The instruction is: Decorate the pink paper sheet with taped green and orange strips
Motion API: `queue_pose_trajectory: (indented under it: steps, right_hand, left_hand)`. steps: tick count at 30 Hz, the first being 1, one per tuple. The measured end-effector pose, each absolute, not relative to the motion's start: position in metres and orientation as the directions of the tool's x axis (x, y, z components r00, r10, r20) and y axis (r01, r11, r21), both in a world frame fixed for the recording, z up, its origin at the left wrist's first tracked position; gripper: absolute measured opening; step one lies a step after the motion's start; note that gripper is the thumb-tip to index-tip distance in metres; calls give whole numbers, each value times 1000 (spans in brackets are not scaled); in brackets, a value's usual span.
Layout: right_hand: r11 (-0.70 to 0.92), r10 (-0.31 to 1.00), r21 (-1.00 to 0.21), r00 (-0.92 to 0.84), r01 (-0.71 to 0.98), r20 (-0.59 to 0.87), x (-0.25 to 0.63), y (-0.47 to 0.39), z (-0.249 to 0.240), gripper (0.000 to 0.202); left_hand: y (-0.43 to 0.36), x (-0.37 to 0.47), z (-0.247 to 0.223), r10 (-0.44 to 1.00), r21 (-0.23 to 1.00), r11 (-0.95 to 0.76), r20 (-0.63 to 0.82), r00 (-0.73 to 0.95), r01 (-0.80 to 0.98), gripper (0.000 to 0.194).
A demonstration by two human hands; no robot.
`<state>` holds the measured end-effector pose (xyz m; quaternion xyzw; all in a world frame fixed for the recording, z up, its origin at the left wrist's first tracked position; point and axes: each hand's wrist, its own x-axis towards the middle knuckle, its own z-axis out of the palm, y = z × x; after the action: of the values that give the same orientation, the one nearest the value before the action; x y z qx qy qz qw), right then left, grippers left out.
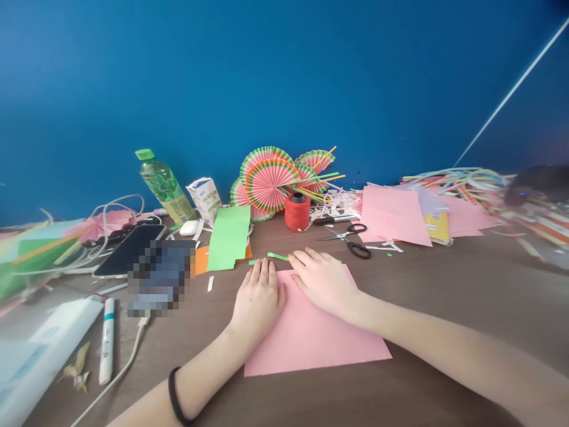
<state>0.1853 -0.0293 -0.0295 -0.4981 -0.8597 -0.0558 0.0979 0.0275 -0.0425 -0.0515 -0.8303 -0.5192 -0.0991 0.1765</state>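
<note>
A pink sheet of paper (320,338) lies flat on the brown table in front of me. My left hand (259,293) rests palm down over its upper left edge, fingers stretched forward and holding nothing. On the sheet's upper part lies my right hand (322,279), also palm down, its fingers extended toward the left. Thin green strips (278,257) run along the far edge of the sheet, close to the fingertips of both hands; parts of them are hidden behind the fingers.
Behind the sheet are green paper (230,237), a red thread spool (297,212), scissors (351,234) and folded paper fans (271,181). Pink sheets (393,213) lie at the back right. Phones (131,252), a marker (107,341) and a tilted bottle (166,187) are at left.
</note>
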Motion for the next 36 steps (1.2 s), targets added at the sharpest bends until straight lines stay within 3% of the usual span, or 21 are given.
queue_pose_trajectory:
  steps: [5,9,22,36]
  right_hand:
    - [624,747,-54,-574,780,336,183,-26,-45,40]
    - [624,747,-89,-558,776,362,182,-25,-50,33]
    - [667,728,-158,-592,728,347,189,-16,-49,29]
    - [606,730,72,-590,792,345,188,-19,-47,27]
  left_hand:
    - [-41,27,-52,807,-219,-396,381,451,892,44]
    - [-40,27,-54,802,-204,-399,395,448,894,44]
    - [-41,27,-52,813,-202,-409,362,456,890,45]
    - [-41,27,-53,828,-163,-410,346,441,897,45]
